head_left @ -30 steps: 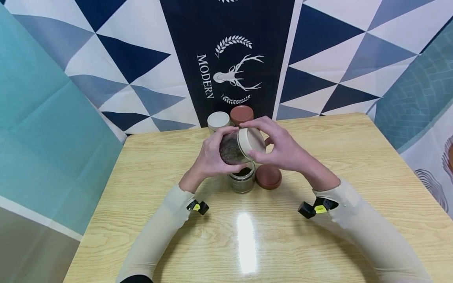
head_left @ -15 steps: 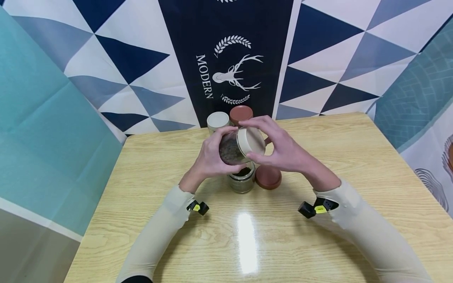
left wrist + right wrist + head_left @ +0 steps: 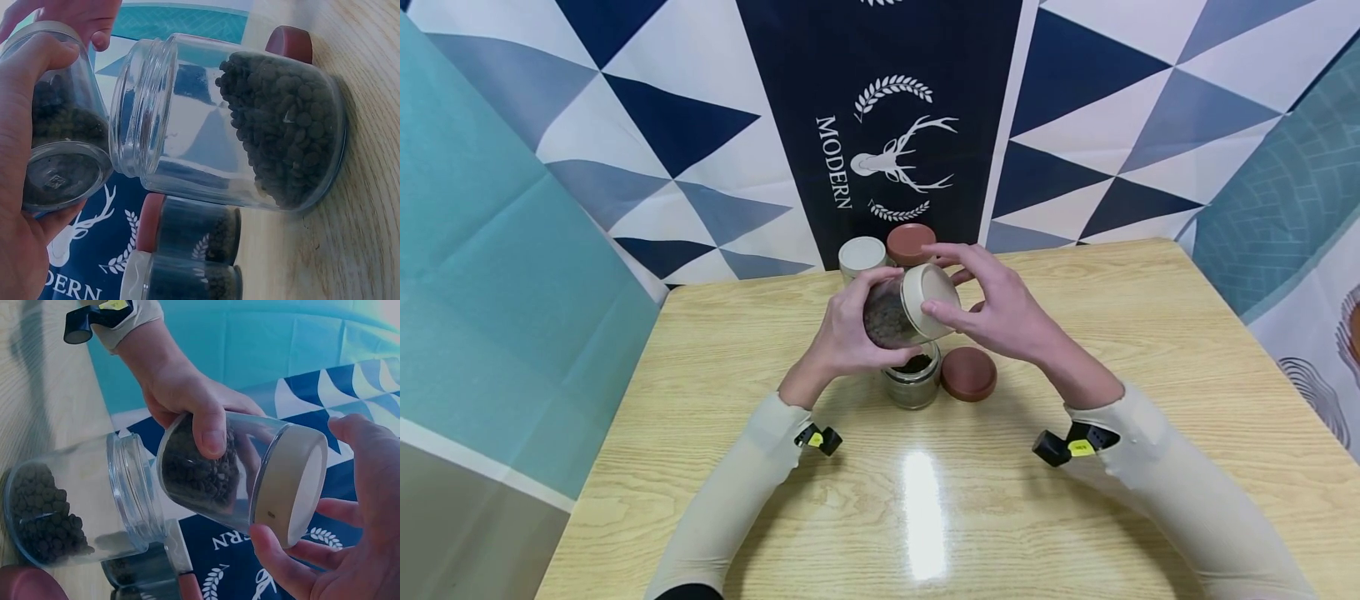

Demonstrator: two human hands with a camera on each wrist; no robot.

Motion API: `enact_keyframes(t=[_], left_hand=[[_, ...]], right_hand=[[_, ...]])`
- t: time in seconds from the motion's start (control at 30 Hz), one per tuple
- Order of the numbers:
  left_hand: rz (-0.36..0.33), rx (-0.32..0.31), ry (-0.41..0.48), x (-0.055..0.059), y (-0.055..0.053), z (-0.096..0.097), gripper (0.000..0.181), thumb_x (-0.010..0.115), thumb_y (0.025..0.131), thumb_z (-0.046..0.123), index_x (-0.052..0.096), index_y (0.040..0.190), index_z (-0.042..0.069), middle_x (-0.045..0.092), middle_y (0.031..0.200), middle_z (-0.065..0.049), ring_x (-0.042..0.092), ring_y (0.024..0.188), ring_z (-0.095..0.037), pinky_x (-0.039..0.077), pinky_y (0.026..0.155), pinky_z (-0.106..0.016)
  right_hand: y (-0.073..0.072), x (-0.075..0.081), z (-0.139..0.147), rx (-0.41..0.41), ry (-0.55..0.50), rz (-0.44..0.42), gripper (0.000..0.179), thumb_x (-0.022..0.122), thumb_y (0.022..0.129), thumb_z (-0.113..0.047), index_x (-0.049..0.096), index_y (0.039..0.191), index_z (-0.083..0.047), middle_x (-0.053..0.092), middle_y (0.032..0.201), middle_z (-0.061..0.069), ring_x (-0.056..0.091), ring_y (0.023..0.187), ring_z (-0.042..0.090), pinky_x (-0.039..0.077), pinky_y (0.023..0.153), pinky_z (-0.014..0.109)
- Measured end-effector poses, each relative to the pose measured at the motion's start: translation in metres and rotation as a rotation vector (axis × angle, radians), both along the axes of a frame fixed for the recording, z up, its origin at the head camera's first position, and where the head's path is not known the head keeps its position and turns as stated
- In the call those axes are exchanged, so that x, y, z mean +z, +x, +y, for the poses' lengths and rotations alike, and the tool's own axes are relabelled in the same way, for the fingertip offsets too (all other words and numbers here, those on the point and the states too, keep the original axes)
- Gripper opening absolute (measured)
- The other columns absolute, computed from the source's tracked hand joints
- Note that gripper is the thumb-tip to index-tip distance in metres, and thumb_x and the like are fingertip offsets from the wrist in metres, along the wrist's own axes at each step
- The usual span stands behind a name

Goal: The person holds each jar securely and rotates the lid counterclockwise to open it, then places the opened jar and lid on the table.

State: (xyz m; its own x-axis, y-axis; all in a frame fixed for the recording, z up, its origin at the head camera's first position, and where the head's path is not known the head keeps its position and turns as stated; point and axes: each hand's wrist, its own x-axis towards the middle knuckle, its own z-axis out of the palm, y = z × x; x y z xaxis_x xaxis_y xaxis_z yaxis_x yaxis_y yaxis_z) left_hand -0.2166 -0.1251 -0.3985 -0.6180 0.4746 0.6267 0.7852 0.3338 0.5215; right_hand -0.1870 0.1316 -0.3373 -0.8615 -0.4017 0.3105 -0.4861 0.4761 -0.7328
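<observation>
My left hand [image 3: 846, 329] grips the body of a glass jar [image 3: 197, 472], tilted on its side above the table and partly filled with dark round pellets. Its cream lid [image 3: 936, 300] faces right and sits on the mouth. Around the lid, my right hand [image 3: 1003, 312] has its fingers spread; the thumb is at the lid's near side and the index finger stands off it. Below stands an uncapped glass jar [image 3: 200, 119], with similar dark pellets at its bottom; in the head view the held jar partly hides it. A reddish-brown lid [image 3: 968, 375] lies beside it.
Two more jars stand at the table's back edge, one with a white lid [image 3: 862, 255], one with a reddish-brown lid [image 3: 912, 243]. Patterned cloth [image 3: 700, 108] hangs right behind the wooden table [image 3: 760, 508].
My right hand's fingers have loosened from the cream lid and spread, the index finger lifting off. The left hand and its jar have barely moved.
</observation>
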Motion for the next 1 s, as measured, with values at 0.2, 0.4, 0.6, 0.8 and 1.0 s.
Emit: enact_keyframes(t=[0.2,0.4,0.6,0.8,1.0], left_hand=[[0.007,-0.003,-0.001,-0.001,-0.001,0.000,0.101,0.105,0.069,0.017,0.051,0.152,-0.003,0.071,0.148,-0.023,0.073,0.135,-0.037,0.061,0.119,-0.048],[0.040,-0.003,0.002,-0.002,-0.002,0.000,0.100,0.105,0.068,0.018,0.053,0.150,-0.004,0.073,0.144,-0.023,0.074,0.131,-0.036,0.062,0.116,-0.048],[0.038,-0.001,0.004,-0.002,-0.001,0.000,0.100,0.106,0.068,0.018,0.053,0.150,-0.004,0.073,0.145,-0.023,0.074,0.132,-0.036,0.062,0.116,-0.048],[0.029,0.001,0.008,-0.003,-0.001,0.001,0.100,0.106,0.068,0.018,0.053,0.150,-0.003,0.072,0.145,-0.023,0.074,0.132,-0.036,0.062,0.115,-0.049],[0.043,0.005,0.012,-0.004,-0.002,0.001,0.101,0.106,0.067,0.019,0.053,0.149,-0.004,0.073,0.143,-0.023,0.074,0.130,-0.036,0.063,0.113,-0.050]], right_hand=[[-0.001,-0.002,-0.002,0.013,-0.005,0.010,0.068,0.084,0.100,-0.020,0.058,0.162,-0.019,0.063,0.151,0.016,0.068,0.129,0.041,0.066,0.072,0.032],[-0.001,-0.003,-0.005,0.034,-0.006,0.008,0.064,0.087,0.098,-0.019,0.064,0.158,-0.019,0.063,0.139,0.016,0.066,0.126,0.038,0.065,0.070,0.025],[-0.002,-0.005,-0.005,0.037,-0.013,0.016,0.064,0.088,0.096,-0.016,0.065,0.156,-0.017,0.063,0.135,0.016,0.066,0.126,0.038,0.064,0.068,0.024],[-0.004,-0.008,-0.004,0.080,-0.015,0.063,0.066,0.089,0.095,-0.015,0.065,0.156,-0.014,0.062,0.138,0.015,0.062,0.123,0.030,0.067,0.070,0.034],[-0.006,-0.010,-0.002,0.168,-0.015,0.163,0.066,0.086,0.091,-0.010,0.067,0.154,-0.015,0.060,0.150,0.015,0.059,0.131,0.027,0.062,0.081,0.044]])
